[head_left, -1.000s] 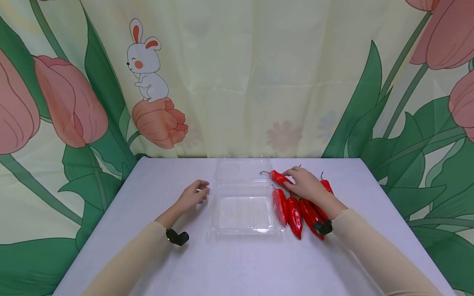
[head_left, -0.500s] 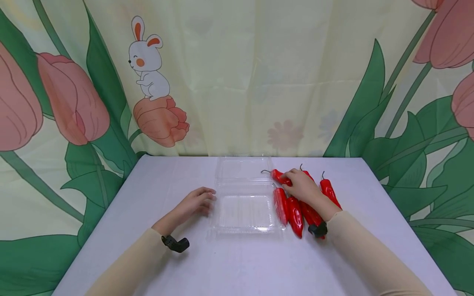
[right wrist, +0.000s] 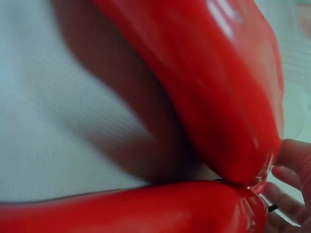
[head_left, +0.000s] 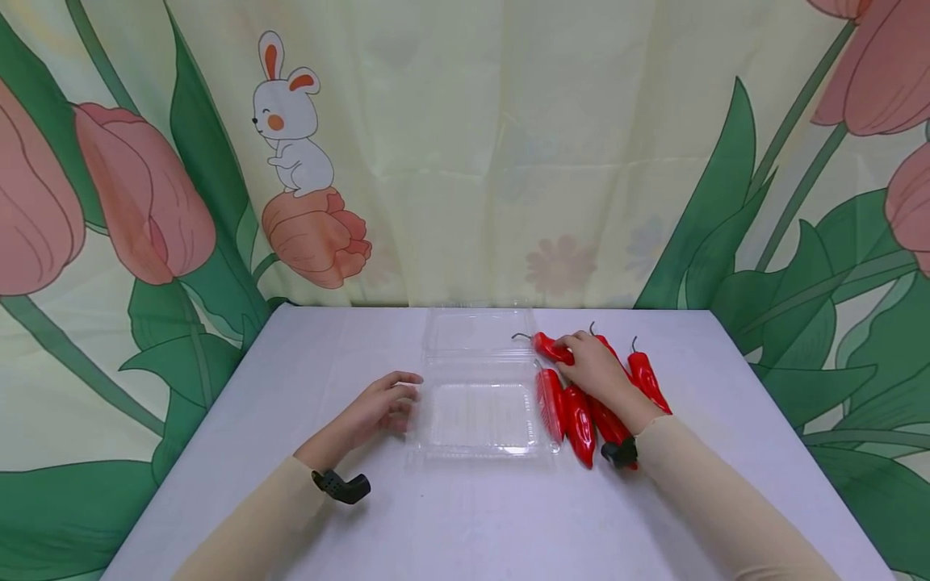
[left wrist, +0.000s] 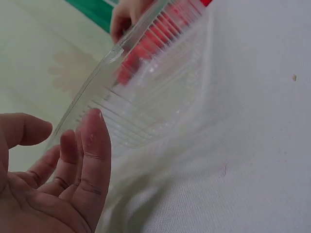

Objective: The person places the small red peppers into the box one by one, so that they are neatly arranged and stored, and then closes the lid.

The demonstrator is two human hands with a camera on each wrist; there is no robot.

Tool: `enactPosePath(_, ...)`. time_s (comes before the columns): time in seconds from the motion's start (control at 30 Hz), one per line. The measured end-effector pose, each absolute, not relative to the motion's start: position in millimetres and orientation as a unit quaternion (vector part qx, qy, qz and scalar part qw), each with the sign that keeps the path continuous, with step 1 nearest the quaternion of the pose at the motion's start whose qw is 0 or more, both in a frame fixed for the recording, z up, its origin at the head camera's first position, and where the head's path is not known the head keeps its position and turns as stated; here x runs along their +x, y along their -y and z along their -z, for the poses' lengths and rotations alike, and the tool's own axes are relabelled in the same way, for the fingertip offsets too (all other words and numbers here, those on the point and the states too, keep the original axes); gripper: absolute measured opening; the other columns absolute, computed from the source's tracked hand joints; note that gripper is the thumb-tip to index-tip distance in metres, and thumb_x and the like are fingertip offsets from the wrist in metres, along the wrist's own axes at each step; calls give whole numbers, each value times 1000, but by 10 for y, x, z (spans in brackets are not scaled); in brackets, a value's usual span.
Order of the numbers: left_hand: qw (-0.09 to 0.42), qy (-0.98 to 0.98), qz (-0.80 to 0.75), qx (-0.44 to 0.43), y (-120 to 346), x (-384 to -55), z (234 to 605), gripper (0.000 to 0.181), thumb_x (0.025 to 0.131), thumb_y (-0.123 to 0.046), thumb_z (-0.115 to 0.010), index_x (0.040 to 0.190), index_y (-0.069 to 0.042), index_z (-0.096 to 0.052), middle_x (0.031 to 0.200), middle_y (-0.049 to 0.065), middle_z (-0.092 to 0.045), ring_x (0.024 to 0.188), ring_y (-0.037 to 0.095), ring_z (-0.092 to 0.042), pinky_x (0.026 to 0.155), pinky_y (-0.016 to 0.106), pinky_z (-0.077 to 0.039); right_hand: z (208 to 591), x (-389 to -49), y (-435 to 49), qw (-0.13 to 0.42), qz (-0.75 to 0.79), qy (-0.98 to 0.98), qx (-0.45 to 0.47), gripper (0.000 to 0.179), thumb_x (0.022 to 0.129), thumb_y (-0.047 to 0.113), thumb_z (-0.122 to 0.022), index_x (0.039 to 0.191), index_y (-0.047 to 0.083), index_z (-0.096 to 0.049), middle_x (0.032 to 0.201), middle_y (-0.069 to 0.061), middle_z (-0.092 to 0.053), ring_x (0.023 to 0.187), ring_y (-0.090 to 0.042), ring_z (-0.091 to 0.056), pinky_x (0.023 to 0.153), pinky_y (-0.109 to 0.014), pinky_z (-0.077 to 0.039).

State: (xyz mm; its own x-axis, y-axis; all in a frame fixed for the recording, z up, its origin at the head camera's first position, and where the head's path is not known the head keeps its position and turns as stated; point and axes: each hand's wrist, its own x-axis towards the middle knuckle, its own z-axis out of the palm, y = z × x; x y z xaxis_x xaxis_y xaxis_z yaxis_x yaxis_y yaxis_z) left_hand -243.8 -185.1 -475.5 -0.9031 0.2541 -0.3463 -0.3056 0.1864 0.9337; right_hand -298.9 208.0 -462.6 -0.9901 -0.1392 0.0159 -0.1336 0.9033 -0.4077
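A clear plastic clamshell box (head_left: pixel 475 452) lies unfolded on the table, its lid (head_left: pixel 478 332) toward the back. Beside its left wall is my left hand (head_left: pixel 381 410), fingers loosely bent and holding nothing; in the left wrist view, the fingertips (left wrist: pixel 95 128) are close to the box wall. At the back right corner of the box, my right hand (head_left: pixel 597 367) pinches a red chili pepper (head_left: pixel 548 347) whose stem points left. The forearm partly covers other red peppers (head_left: pixel 579 424). In the right wrist view, large red peppers (right wrist: pixel 209 82) hide much of the right hand (right wrist: pixel 294 179).
One red pepper (head_left: pixel 550 403) lies along the box's right side, seen through clear plastic. Another pepper (head_left: pixel 645 375) lies right of my right hand. A white cloth covers the table (head_left: pixel 465 524); a printed curtain (head_left: pixel 450 161) hangs behind its back edge.
My right hand has shifted slightly and taken hold of the rear pepper, which has barely moved. My left hand has moved a little nearer the front, beside the box's left wall.
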Motion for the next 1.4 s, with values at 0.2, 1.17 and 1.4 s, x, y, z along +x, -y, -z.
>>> enactPosePath(0.2,233,-710,-665,-5,1878,-2438,4784,45,102,-12,-57,144,-4,-45,105,8,-59,81,15,-60,64,26,-59,4660,-3025,-2085,11,222,-974,-55,58,86,22,-83,138,8,-62,130,-23,-61,112,-36,-62,88,-51,-61)
enactPosePath(1.17,236,-698,-676,-3,1912,-2444,4825,46,101,-10,-59,144,-2,-44,104,9,-60,77,15,-61,64,27,-61,4541,-2955,-2224,-30,210,-976,-50,61,77,15,-87,132,5,-63,116,-22,-64,101,-35,-61,79,-50,-63)
enactPosePath(1.4,232,-693,-682,0,1923,-2459,4848,45,101,-9,-59,144,-3,-44,104,8,-60,76,14,-62,63,27,-61,4517,-2961,-2274,-52,214,-974,-43,59,77,16,-86,131,4,-64,117,-24,-63,99,-36,-60,76,-50,-63)
